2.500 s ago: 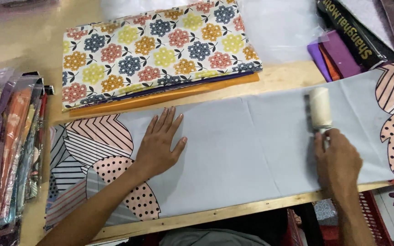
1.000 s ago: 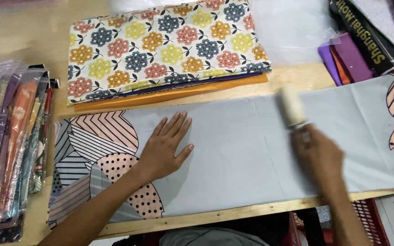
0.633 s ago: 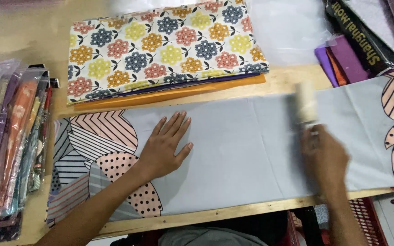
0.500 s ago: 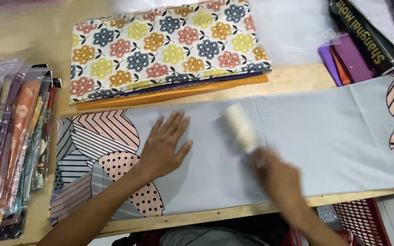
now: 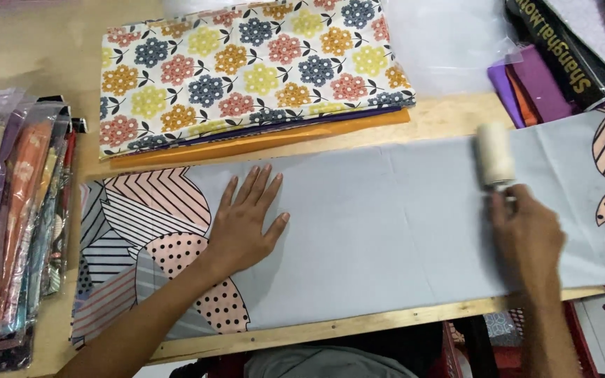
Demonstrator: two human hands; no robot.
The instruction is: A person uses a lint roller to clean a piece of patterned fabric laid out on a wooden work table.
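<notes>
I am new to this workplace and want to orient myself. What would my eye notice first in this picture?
First, the long grey cloth spread along the table's near edge, with the left hand flat on it and the right hand holding a lint roller on its right part. Behind it, at top centre, lies a bright flowered cloth on a folded stack. Bagged fabrics stand at the far left.

Textile workshop: stacked folded fabrics [image 5: 253, 70], wooden worktable [image 5: 449, 115]
</notes>
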